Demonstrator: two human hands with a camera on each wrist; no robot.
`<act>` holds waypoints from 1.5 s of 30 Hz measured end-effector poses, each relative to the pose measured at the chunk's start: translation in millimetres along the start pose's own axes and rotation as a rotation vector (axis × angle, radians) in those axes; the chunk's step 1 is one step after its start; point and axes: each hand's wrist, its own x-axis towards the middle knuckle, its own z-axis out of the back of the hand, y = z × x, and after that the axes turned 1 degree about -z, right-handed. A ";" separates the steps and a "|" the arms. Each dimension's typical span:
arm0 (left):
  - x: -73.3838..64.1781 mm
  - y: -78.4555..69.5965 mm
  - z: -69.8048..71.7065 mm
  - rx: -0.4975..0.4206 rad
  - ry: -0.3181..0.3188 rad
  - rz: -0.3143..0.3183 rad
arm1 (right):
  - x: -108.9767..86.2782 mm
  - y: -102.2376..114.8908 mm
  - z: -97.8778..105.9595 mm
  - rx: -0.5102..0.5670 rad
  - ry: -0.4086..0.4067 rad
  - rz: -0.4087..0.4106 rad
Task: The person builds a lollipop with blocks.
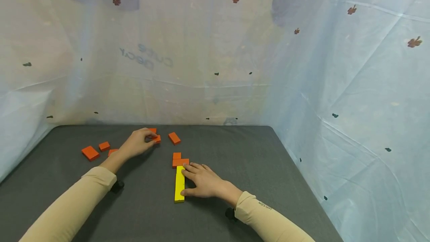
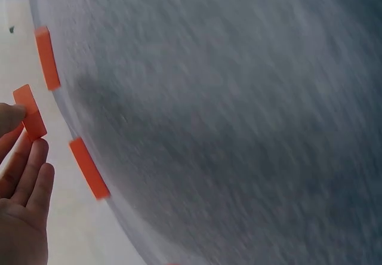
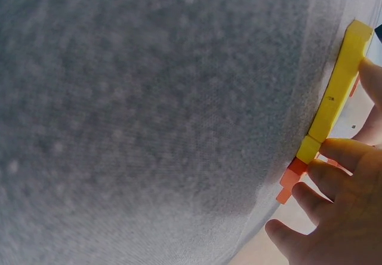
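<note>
My left hand (image 1: pixel 139 143) pinches a small orange block (image 2: pixel 34 119) between thumb and fingers; in the head view the fingers partly cover it. Another orange block (image 1: pixel 152 130) lies just behind it. A long yellow bar (image 1: pixel 179 186) lies on the dark table, pointing away from me. Beside its right side is my right hand (image 1: pixel 205 180), thumb near the close end, fingers spread and touching near the far end. Two orange blocks (image 1: pixel 177 163) meet at the bar's far end, one crosswise and a smaller one behind it. In the right wrist view a seam crosses the yellow near the orange.
A single orange block (image 1: pixel 174 138) lies behind the arrangement. At the left are a larger orange block (image 1: pixel 90 153), a small one (image 1: pixel 104 146) and one (image 1: pixel 112 151) partly hidden by the left forearm. A patterned sheet (image 1: pixel 195 96) hangs behind the grey table (image 1: pixel 144 212).
</note>
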 end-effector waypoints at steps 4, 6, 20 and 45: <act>2.4 -12.7 -4.5 -0.016 -0.008 -0.022 | 0.4 0.0 0.0 -0.005 -0.002 -0.004; 3.2 -18.9 -7.4 -0.027 -0.011 -0.043 | 0.6 0.1 -0.2 -0.003 0.000 -0.006; 11.4 -53.6 -31.6 -0.117 -0.028 -0.145 | 0.5 1.1 -0.3 -0.015 -0.014 -0.005; 17.7 -77.2 -58.8 -0.077 0.180 -0.171 | -0.6 -0.8 -0.5 0.001 -0.005 0.017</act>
